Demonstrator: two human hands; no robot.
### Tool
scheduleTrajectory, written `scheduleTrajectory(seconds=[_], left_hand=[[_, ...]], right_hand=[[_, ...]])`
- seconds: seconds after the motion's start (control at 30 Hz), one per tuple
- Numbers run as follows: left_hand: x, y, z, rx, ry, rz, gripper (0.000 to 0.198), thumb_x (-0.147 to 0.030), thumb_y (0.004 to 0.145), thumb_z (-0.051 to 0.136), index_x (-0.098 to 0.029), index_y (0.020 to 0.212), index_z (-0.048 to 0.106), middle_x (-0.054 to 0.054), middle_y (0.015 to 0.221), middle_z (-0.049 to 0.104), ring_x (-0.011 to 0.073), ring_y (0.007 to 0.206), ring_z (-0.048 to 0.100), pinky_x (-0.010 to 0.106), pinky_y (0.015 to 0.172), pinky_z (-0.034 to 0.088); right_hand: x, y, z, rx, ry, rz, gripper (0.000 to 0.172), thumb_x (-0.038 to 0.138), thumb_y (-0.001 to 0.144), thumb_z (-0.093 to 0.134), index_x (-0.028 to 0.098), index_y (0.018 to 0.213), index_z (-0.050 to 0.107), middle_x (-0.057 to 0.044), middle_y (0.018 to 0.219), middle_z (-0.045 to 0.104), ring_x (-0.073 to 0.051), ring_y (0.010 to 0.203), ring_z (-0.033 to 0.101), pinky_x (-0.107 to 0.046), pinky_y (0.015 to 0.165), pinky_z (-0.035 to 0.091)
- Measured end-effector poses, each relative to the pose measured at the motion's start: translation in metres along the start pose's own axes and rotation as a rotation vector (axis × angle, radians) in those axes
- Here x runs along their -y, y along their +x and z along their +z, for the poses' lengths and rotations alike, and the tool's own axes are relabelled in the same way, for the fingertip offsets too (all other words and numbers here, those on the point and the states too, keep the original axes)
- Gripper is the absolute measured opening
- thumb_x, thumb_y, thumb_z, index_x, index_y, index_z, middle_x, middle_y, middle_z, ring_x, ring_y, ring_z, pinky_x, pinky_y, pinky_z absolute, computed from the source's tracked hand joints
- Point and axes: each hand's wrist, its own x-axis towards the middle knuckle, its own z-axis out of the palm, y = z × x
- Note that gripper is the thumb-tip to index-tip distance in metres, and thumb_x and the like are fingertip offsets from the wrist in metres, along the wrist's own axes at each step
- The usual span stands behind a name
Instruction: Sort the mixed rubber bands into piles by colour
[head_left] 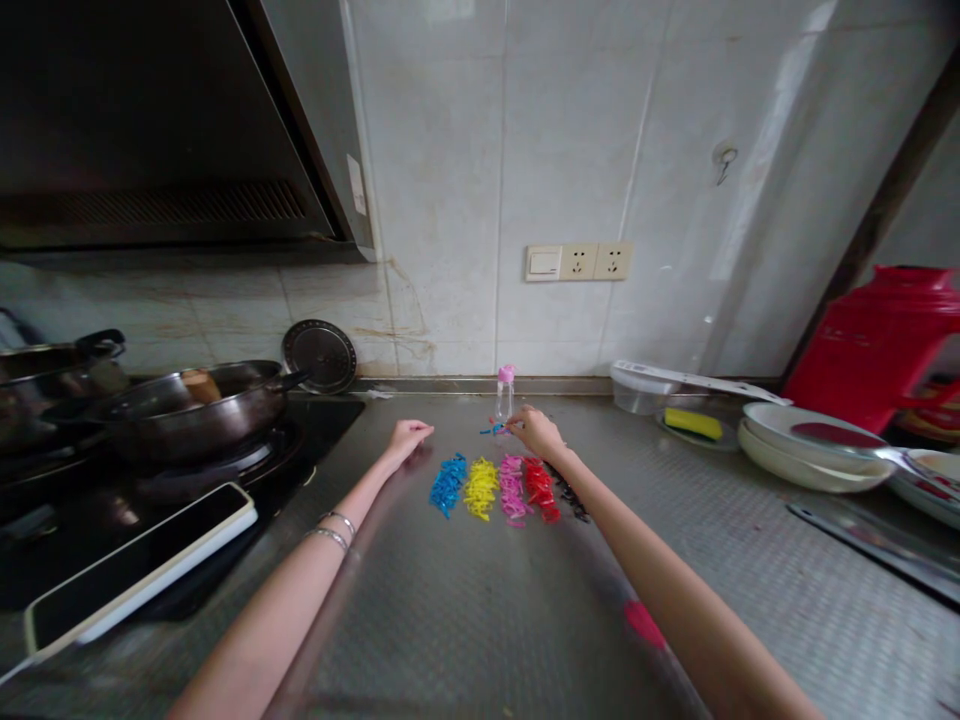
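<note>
On a steel counter [465, 600] lie small heaps of plastic bits, sorted by colour: blue [448, 483], yellow [481, 487], pink [512, 487], red [541, 488] and a dark heap [573, 497]. My right hand [534, 432] hovers just behind the heaps and pinches a small blue piece [493, 429], close to a little clear bottle with a pink cap [505, 393]. My left hand [407, 439] rests on the counter left of the blue heap, fingers curled in, with nothing visible in it. Two bangles circle that wrist.
A gas stove at left carries a wok [191, 405] and a pot [52, 365]; a phone [139, 567] lies on its front edge. At right are stacked white plates [810, 455], a sponge [693, 423], a clear container [637, 388], a red thermos [874, 345] and a knife [874, 540].
</note>
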Motion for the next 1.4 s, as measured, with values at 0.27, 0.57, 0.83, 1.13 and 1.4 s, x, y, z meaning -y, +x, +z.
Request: scheduleTrajectory(seconds=[0.27, 0.57, 0.83, 1.13, 1.4], left_hand=[[0.002, 0.001, 0.001, 0.007, 0.027, 0.009, 0.029, -0.038, 0.059, 0.060, -0.010, 0.069, 0.065, 0.000, 0.047, 0.052, 0.0083, 0.043, 0.043, 0.020, 0.044, 0.029], [-0.006, 0.003, 0.004, 0.055, 0.096, 0.048, 0.026, -0.035, 0.062, 0.059, -0.011, 0.068, 0.065, 0.003, 0.051, 0.058, 0.0107, 0.048, 0.049, 0.021, 0.047, 0.035], [-0.029, 0.009, 0.044, 0.273, 0.299, 0.252, 0.023, -0.027, 0.063, 0.054, -0.012, 0.074, 0.068, 0.007, 0.073, 0.067, 0.0154, 0.068, 0.058, 0.023, 0.064, 0.041], [-0.054, 0.013, 0.081, 0.275, 0.594, 0.276, 0.020, -0.022, 0.062, 0.054, -0.016, 0.073, 0.069, 0.006, 0.066, 0.064, 0.0156, 0.062, 0.055, 0.023, 0.059, 0.037], [-0.062, 0.004, 0.090, 0.267, 0.715, 0.313, 0.018, -0.020, 0.070, 0.048, -0.019, 0.072, 0.067, 0.009, 0.081, 0.064, 0.0195, 0.077, 0.056, 0.026, 0.067, 0.038]], right_hand=[[-0.017, -0.022, 0.002, 0.084, 0.272, -0.275, 0.017, 0.027, 0.072, 0.054, 0.020, 0.077, 0.069, -0.003, 0.082, 0.064, -0.011, 0.068, 0.054, -0.020, 0.065, 0.040], [-0.029, -0.029, -0.007, 0.000, 0.280, -0.146, 0.023, 0.031, 0.073, 0.052, 0.020, 0.085, 0.068, -0.004, 0.082, 0.065, -0.013, 0.066, 0.054, -0.021, 0.063, 0.041], [-0.029, -0.035, -0.011, 0.003, 0.244, -0.134, 0.023, 0.032, 0.073, 0.051, 0.020, 0.082, 0.068, -0.003, 0.081, 0.065, -0.012, 0.066, 0.055, -0.020, 0.064, 0.040], [-0.027, -0.039, -0.013, 0.045, 0.198, -0.077, 0.022, 0.029, 0.073, 0.050, 0.020, 0.082, 0.068, -0.003, 0.082, 0.066, -0.013, 0.071, 0.057, -0.019, 0.069, 0.041], [-0.030, -0.039, -0.011, 0.051, 0.172, -0.077, 0.022, 0.028, 0.073, 0.049, 0.021, 0.081, 0.068, -0.002, 0.081, 0.066, -0.012, 0.070, 0.057, -0.019, 0.067, 0.040]])
